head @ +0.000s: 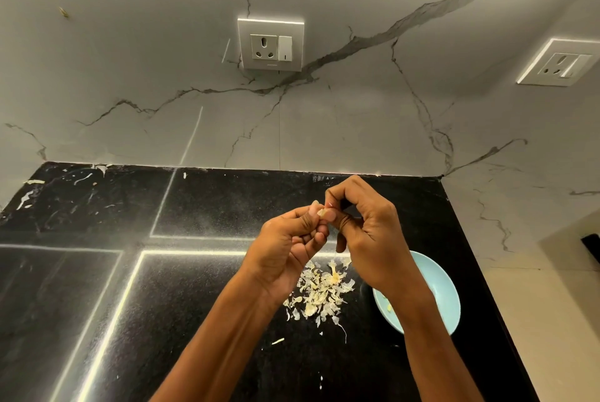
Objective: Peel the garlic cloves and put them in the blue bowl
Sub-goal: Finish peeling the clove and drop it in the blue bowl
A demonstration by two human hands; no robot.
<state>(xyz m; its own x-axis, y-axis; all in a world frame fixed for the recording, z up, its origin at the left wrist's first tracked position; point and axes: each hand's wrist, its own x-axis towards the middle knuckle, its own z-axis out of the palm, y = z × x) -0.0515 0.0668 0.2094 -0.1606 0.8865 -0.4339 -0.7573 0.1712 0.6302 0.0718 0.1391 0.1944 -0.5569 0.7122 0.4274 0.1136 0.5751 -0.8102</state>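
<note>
Two bare forearms reach up from the bottom of the frame over a black counter point(194, 288) streaked with bright reflected light lines. The hands meet just right of centre, raised above the counter.

The left hand point(285, 245) has its fingers curled, thumb and forefinger pinching a small pale garlic clove point(322, 212) at the fingertips. The right hand point(367, 232) is also curled, its thumb and forefinger tips closing on the same clove from the right, so both hands pinch it between them. Little of the clove shows; whether skin remains on it cannot be told.

Below the hands, slightly right of centre, lies a loose heap of papery white garlic peels point(321, 291) on the counter. Just beside the heap, at lower right, sits the blue bowl point(438, 291), partly hidden by the right wrist. A few small pale pieces show inside it near the left rim; what they are is too small to tell.

The upper half of the frame is a grey-veined marble wall point(130, 60). A socket point(271, 43) with a switch sits at upper centre, and a second socket point(560, 63) at the upper right edge.
</note>
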